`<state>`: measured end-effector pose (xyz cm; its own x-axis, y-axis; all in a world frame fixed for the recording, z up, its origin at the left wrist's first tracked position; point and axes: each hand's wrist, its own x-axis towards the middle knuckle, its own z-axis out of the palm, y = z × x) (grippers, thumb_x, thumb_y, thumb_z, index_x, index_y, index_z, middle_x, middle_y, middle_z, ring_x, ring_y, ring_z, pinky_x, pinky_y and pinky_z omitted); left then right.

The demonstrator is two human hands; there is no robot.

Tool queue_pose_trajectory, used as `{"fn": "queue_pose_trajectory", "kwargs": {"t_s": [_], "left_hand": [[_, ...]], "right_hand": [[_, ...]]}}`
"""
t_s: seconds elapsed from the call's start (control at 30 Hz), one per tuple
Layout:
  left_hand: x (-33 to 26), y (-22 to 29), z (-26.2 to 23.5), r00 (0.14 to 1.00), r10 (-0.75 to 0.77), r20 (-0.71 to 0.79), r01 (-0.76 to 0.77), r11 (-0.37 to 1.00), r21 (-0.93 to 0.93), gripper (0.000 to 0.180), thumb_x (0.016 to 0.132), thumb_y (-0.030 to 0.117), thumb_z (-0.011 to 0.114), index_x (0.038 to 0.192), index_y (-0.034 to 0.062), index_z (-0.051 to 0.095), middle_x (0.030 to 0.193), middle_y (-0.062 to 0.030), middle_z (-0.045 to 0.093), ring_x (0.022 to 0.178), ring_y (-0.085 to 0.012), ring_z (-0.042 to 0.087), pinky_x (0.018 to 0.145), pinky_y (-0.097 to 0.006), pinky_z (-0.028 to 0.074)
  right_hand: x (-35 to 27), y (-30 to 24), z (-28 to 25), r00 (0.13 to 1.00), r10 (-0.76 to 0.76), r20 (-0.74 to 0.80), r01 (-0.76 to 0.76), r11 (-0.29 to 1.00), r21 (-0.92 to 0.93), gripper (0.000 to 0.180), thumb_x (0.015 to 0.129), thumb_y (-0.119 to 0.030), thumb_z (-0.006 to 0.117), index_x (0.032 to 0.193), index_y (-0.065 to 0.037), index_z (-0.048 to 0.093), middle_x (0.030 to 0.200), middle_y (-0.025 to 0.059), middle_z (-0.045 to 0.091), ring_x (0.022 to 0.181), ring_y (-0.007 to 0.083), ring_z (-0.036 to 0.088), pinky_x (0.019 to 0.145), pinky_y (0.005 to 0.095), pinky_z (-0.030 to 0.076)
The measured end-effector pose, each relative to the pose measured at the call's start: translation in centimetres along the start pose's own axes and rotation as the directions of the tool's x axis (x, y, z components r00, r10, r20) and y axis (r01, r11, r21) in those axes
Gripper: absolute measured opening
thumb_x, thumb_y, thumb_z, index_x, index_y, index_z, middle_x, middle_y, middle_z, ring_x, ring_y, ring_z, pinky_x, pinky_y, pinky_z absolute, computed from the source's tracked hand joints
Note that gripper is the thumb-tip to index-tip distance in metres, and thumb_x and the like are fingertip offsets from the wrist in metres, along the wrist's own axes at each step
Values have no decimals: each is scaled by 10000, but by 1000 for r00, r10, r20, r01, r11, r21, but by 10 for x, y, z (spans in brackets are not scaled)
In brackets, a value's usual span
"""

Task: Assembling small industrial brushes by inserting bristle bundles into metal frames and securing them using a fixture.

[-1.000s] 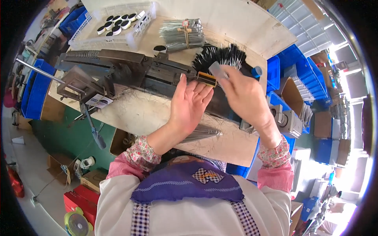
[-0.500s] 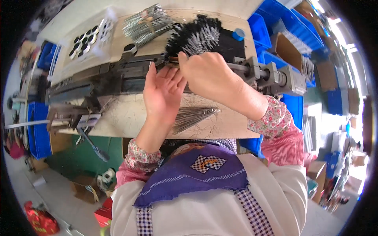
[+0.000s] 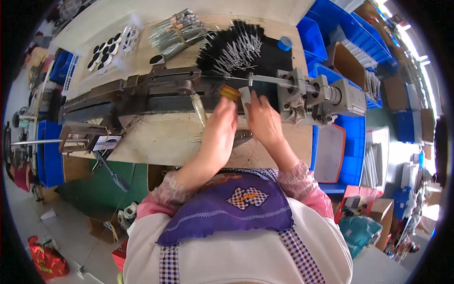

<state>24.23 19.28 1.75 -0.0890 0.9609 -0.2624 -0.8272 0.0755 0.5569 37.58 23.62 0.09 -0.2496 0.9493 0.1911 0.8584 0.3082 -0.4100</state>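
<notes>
Both my hands are close together at the front of a long metal bench machine (image 3: 156, 92). My left hand (image 3: 221, 124), slightly blurred, is closed on the lower end of a small yellow-brown block (image 3: 230, 93). Beside it, the fingers of my right hand (image 3: 265, 120) are closed against a pale flat strip (image 3: 245, 98). Just beyond them a thin wire (image 3: 222, 76) runs between the machine's left part and its metal spindle (image 3: 272, 80). A lever with a wrapped, yellowish handle (image 3: 198, 111) points toward me. Loose wires (image 3: 243, 137) lie partly behind my hands.
Black brushes with wire stems (image 3: 239, 47) are piled behind the machine, by a wire bundle (image 3: 175, 32) and a blue tape roll (image 3: 284, 43). A clear tray (image 3: 80, 71) holds round black-topped pieces. The motor (image 3: 352, 98) stands right, blue bins (image 3: 352, 142) beyond.
Both hands have drawn back toward me from the machine's middle, the right one also lower. The yellow-brown block, pale strip and wrapped lever handle now show, and the spindle is uncovered.
</notes>
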Motion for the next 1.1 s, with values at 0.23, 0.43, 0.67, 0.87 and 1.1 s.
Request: {"fn": "queue_pose_trajectory", "kwargs": {"t_s": [0.23,0.43,0.67,0.87,1.1], "left_hand": [[-45,53,-39,854,521,-14,-377,636,673,305,983,243,440,1096,-16,554,948,-115,652,852,-231,644,831,-388,523],[-16,53,-15,958,-266,-105,267,964,-5,184,941,244,547,979,65,553,775,-9,571,737,-145,562,698,-290,511],[-27,113,35,886,-110,450,453,408,-793,323,995,258,416,704,117,407,534,18,424,394,-99,370,372,-186,362],[-46,73,-37,900,314,302,-78,798,-598,328,987,267,408,730,72,465,647,-31,550,559,-134,527,610,-322,504],[28,38,-1,710,482,513,-127,-629,767,435,911,422,552,1056,13,579,951,-150,617,902,-332,568,850,-435,418]], "right_hand": [[0,-25,-70,910,-346,-227,385,910,157,95,822,-48,630,906,-5,627,918,129,580,826,319,607,718,385,501],[71,-40,-72,798,-601,-53,592,797,-124,108,764,-10,630,857,-20,577,816,114,565,834,300,595,705,391,510],[84,-31,-68,719,-695,-18,695,719,13,186,651,34,604,818,-29,550,791,112,550,806,312,582,684,406,511],[126,-20,-113,755,-652,71,599,729,333,199,782,-95,666,957,-8,627,790,122,636,696,215,639,646,338,528],[287,142,-64,747,167,644,-518,753,406,246,818,-54,672,1010,73,585,871,184,674,727,226,659,604,314,554]]}}
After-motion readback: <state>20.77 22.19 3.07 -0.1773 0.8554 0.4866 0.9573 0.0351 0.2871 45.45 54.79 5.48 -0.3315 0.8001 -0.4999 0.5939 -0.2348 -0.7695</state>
